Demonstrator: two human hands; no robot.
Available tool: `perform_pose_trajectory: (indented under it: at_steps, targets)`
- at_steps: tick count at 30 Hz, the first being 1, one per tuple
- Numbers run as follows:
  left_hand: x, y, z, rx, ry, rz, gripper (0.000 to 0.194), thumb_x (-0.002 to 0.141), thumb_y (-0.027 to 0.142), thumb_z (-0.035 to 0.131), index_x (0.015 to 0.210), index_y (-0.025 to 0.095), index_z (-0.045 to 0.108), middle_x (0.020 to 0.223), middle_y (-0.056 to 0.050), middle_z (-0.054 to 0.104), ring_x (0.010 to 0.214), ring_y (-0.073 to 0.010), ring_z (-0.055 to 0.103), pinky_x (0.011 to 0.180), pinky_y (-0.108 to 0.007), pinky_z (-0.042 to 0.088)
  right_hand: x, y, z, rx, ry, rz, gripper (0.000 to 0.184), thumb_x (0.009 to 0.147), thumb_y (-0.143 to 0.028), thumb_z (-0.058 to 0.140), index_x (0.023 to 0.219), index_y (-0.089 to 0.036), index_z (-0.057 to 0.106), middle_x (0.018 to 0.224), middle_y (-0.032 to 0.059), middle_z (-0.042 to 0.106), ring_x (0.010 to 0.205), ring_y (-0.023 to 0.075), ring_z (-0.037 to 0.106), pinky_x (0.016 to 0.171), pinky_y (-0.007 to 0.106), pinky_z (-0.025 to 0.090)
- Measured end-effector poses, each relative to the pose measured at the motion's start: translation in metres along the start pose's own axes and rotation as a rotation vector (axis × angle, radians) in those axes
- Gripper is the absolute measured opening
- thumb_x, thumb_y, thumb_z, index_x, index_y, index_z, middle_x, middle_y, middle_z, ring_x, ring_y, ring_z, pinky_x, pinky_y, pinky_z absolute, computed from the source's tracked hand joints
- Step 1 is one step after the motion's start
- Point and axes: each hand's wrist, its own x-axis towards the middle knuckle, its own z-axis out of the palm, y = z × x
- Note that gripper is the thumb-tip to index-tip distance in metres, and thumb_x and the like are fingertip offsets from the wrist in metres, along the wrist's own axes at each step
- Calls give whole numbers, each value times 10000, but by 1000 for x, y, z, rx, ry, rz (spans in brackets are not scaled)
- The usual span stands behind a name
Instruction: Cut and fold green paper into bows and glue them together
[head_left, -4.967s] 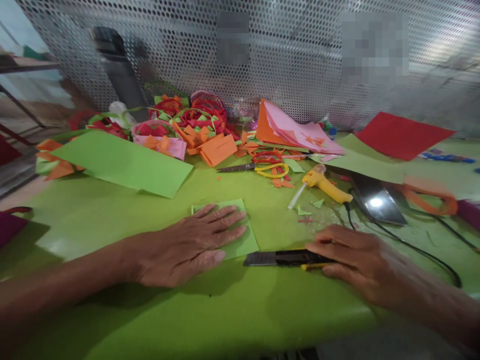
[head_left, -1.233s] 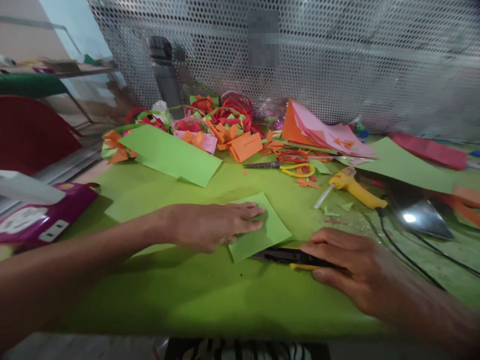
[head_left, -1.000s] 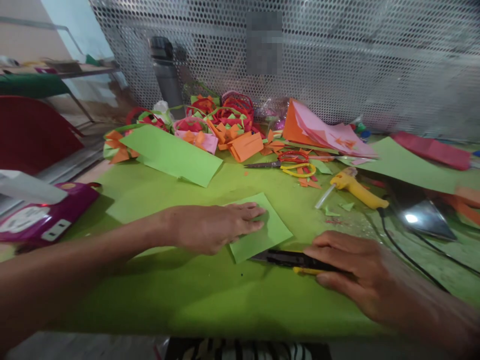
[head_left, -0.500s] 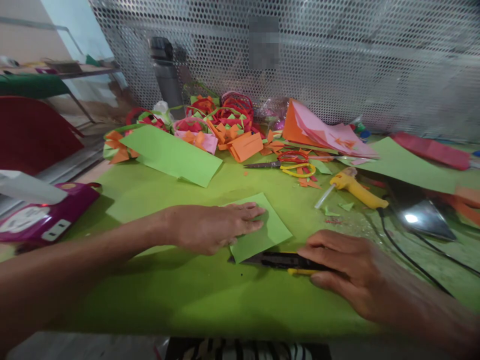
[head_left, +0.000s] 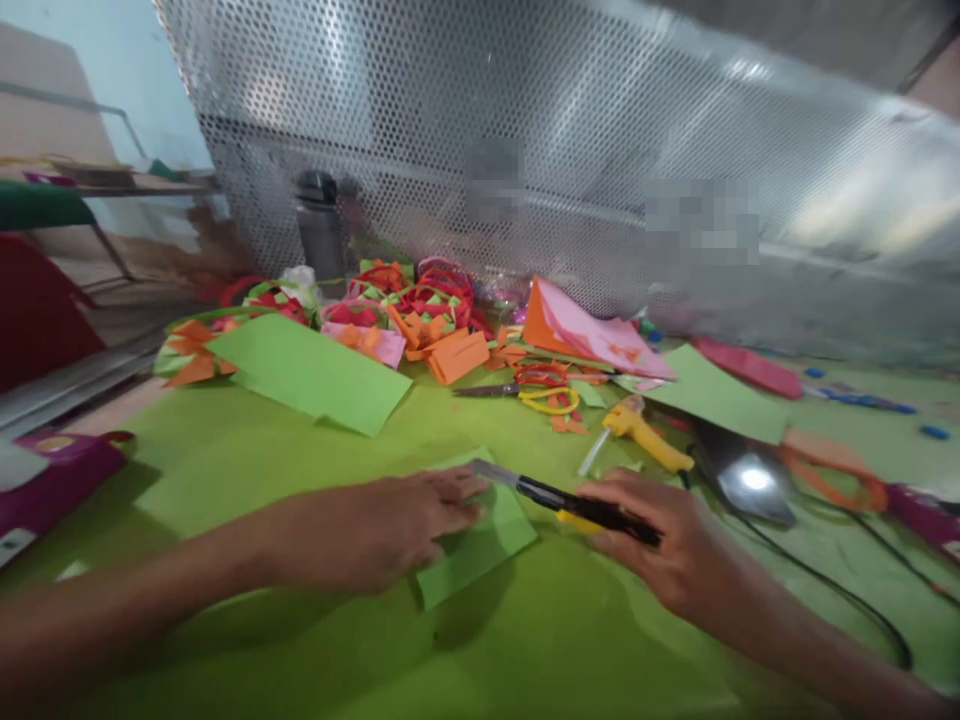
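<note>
A small folded-looking piece of green paper (head_left: 491, 545) lies on the green tabletop in front of me. Pressing on its left part is my left hand (head_left: 367, 530), fingers stretched out and a little apart. My right hand (head_left: 660, 530) grips a black and yellow utility knife (head_left: 551, 497). The knife's blade is out and points left, over the far part of the paper near my left fingertips. Whether the blade touches the paper I cannot tell.
Behind lie scissors (head_left: 551, 400), a larger green sheet (head_left: 315, 370), orange paper pieces (head_left: 457, 357) and pink sheets (head_left: 592, 335). To the right are a yellow glue gun (head_left: 649, 435), a phone (head_left: 750, 485) and a black cord (head_left: 817, 580). A bottle (head_left: 321, 235) stands by the perforated metal panel (head_left: 405, 130).
My right hand has lifted the utility knife from beside the paper's near edge to above its far part. The left hand stays on the paper. The camera view has tilted and shifted.
</note>
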Motion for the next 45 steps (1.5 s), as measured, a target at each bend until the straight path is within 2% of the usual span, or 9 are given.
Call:
perform_pose_trajectory:
  at_steps: [4,10,15,19,23,28,33,38,45]
  targets:
    - [0,-7,7,-1,-17,-10,418,863,159,470,1279,121,496,1396,-124,438,1322,-215,339,1083,-352,300,26,6,3,-237,36,143,296,841,-223,534,1131,-175,567,1063,110,661,948,243,616,816,370,471]
    - [11,-18,24,-68,220,-28,316,850,98,431,1110,129,607,1222,-122,606,1169,-201,530,1004,-295,408,76,10,14,-462,-21,73,273,851,-177,531,1121,-150,560,1035,117,664,942,249,628,765,344,474]
    - [12,-24,17,-380,292,-292,367,868,135,389,1181,93,574,1179,-141,632,1082,-232,596,898,-343,485,111,16,24,-454,-51,29,259,846,-146,547,1104,-150,561,1080,132,638,957,253,613,780,358,461]
    - [13,-32,15,-835,415,-516,328,890,223,383,1084,78,603,1144,-166,645,1048,-232,615,912,-388,469,103,-3,26,-429,-61,-78,177,861,-168,554,1033,-138,581,1102,136,603,1051,262,539,861,379,416]
    - [15,-40,17,-1116,503,-637,275,881,261,428,1015,82,589,1084,-184,659,985,-231,643,875,-399,487,73,-31,32,-276,-190,-369,184,854,-332,589,884,-150,600,853,58,626,831,214,567,748,340,456]
    - [9,-29,5,-613,472,-592,357,911,331,381,1084,113,605,1080,-122,671,1009,-257,623,856,-381,498,55,-38,50,-366,-249,-575,356,861,-463,528,941,-127,614,939,88,615,893,254,540,731,378,453]
    - [1,17,22,-29,122,-322,526,858,429,444,1169,30,588,1236,-244,559,1157,-397,502,968,-486,406,48,-28,62,-424,-132,-534,504,799,-559,562,1006,-103,618,952,118,632,851,255,552,683,369,452]
    - [-14,37,47,170,14,-354,465,856,253,443,1289,94,506,1342,-173,477,1207,-312,485,972,-400,424,45,-23,69,-413,37,-600,591,835,-591,474,1075,-69,611,1019,164,666,924,286,571,679,376,459]
    - [-51,9,53,343,155,-361,932,758,713,392,1362,3,363,1409,-270,319,1315,-377,302,1038,-480,315,48,-27,66,-402,40,-591,608,797,-624,506,1014,-73,645,961,138,691,864,263,595,652,357,474]
